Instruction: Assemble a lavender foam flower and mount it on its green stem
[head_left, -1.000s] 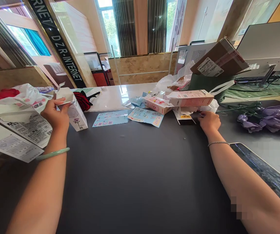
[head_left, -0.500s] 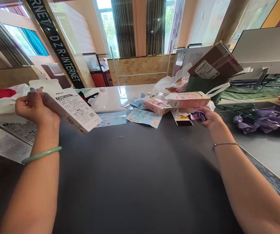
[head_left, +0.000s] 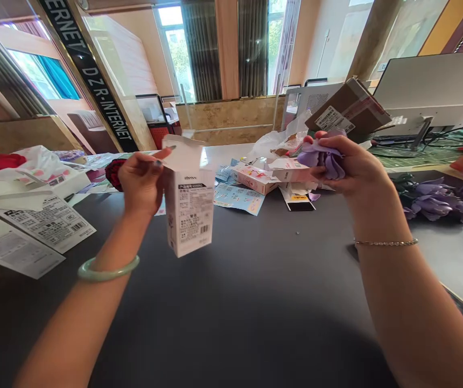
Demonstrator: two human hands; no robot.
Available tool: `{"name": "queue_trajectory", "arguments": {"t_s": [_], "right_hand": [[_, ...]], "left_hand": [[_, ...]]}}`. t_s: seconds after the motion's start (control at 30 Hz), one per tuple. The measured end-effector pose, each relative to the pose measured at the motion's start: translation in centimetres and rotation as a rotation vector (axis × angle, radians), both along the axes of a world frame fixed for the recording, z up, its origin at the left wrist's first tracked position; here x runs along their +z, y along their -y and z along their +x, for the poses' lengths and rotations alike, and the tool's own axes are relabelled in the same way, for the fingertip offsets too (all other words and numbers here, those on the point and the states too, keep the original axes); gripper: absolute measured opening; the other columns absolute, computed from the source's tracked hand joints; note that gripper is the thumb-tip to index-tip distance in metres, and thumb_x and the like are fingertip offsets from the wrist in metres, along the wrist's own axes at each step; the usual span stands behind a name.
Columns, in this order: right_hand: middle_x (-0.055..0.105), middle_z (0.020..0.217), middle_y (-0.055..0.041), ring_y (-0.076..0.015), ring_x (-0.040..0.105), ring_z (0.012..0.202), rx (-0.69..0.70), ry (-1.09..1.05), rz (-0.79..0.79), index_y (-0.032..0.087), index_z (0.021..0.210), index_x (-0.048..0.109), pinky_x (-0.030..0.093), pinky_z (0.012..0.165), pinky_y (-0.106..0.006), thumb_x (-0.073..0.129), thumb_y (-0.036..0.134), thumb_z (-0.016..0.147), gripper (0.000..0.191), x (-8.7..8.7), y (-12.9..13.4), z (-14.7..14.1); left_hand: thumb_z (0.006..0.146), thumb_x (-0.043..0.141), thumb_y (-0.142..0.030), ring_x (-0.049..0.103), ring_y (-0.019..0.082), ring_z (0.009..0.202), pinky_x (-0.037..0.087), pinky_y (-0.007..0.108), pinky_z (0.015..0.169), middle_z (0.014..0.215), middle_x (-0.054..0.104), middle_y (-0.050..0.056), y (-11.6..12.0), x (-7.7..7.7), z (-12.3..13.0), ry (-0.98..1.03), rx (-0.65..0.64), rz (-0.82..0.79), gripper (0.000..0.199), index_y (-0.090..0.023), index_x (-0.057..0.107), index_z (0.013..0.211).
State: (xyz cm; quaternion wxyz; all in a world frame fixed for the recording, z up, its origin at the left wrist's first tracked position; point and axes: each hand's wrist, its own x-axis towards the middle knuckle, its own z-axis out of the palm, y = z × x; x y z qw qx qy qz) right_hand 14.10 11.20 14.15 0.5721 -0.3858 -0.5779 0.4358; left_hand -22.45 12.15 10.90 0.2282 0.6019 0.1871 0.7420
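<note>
My left hand (head_left: 142, 180) is closed on the upper edge of a white cardboard box (head_left: 191, 210) with black print and a barcode. The box hangs upright above the dark table (head_left: 215, 302), its top flap raised. Just behind that hand shows a dark red flower-like thing (head_left: 114, 173). My right hand (head_left: 346, 161) is wrapped round a crumpled purple fabric flower (head_left: 323, 159), held up in front of a brown carton (head_left: 348, 110). More purple artificial flowers (head_left: 437, 196) lie on the table to the right of this hand.
Two opened white boxes (head_left: 37, 226) stand at the left. Blue printed sheets (head_left: 239, 198), a pink box (head_left: 255, 177) and a small black-and-yellow box (head_left: 297, 200) lie at the back. A monitor (head_left: 433, 91) stands at the far right.
My left hand has brought the white box rightward, and it now hangs more upright. My right hand has risen with the purple flower from beside the pink boxes.
</note>
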Motion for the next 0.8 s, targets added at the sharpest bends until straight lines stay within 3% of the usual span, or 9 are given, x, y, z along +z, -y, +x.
{"name": "queue_trajectory", "arguments": {"t_s": [0.07,0.17,0.4,0.53,0.63,0.8], "right_hand": [[0.061,0.099,0.0008,-0.0094,0.057,0.078,0.196,-0.218,-0.119,0.023,0.079,0.055,0.034,0.044,-0.016,0.062,0.020,0.072,0.011,0.9,1.6,-1.9],[0.062,0.092,0.0013,-0.0082,0.054,0.066,0.328,-0.316,-0.158,0.020,0.075,0.057,0.032,0.038,-0.014,0.068,0.016,0.060,0.019,1.5,3.4,-4.5],[0.065,0.077,-0.0036,-0.0100,0.056,0.055,0.524,-0.019,-0.192,0.014,0.079,0.066,0.041,0.037,-0.016,0.069,0.019,0.061,0.019,0.9,3.8,-6.9],[0.063,0.068,-0.0045,-0.0127,0.058,0.058,0.425,0.205,-0.185,0.013,0.071,0.067,0.045,0.046,-0.019,0.069,0.014,0.065,0.006,1.3,3.8,-7.4],[0.062,0.067,-0.0030,-0.0107,0.053,0.055,0.358,0.444,-0.133,0.015,0.072,0.067,0.038,0.044,-0.020,0.067,0.013,0.072,0.002,1.7,4.4,-8.0],[0.051,0.055,0.0004,-0.0089,0.042,0.051,0.173,0.766,0.034,0.015,0.059,0.060,0.028,0.045,-0.024,0.065,0.021,0.077,0.020,1.9,5.6,-9.2]], "left_hand": [[0.059,0.090,-0.041,0.068,0.022,0.099,0.047,0.039,0.090,0.089,0.076,-0.004,1.1,-0.5,2.2,-0.047,-0.069,-0.047,0.036,-0.021,0.062,0.068],[0.060,0.089,-0.039,0.067,0.025,0.107,0.049,0.039,0.092,0.099,0.076,0.002,2.7,-1.0,4.7,-0.107,-0.146,-0.100,0.030,-0.021,0.066,0.067],[0.061,0.088,-0.038,0.060,0.030,0.120,0.052,0.041,0.095,0.114,0.072,0.003,5.5,-1.2,7.6,-0.175,-0.276,-0.174,0.026,-0.023,0.067,0.066],[0.061,0.089,-0.033,0.062,0.026,0.118,0.054,0.037,0.093,0.116,0.072,0.000,6.6,-1.3,8.7,-0.186,-0.347,-0.166,0.024,-0.024,0.068,0.069],[0.064,0.088,-0.029,0.060,0.024,0.121,0.051,0.037,0.098,0.117,0.071,0.000,7.1,-1.3,9.2,-0.183,-0.368,-0.138,0.022,-0.023,0.067,0.070],[0.065,0.087,-0.028,0.060,0.023,0.120,0.054,0.034,0.091,0.118,0.071,0.000,7.5,-1.4,9.5,-0.199,-0.363,-0.150,0.022,-0.023,0.066,0.070]]}}
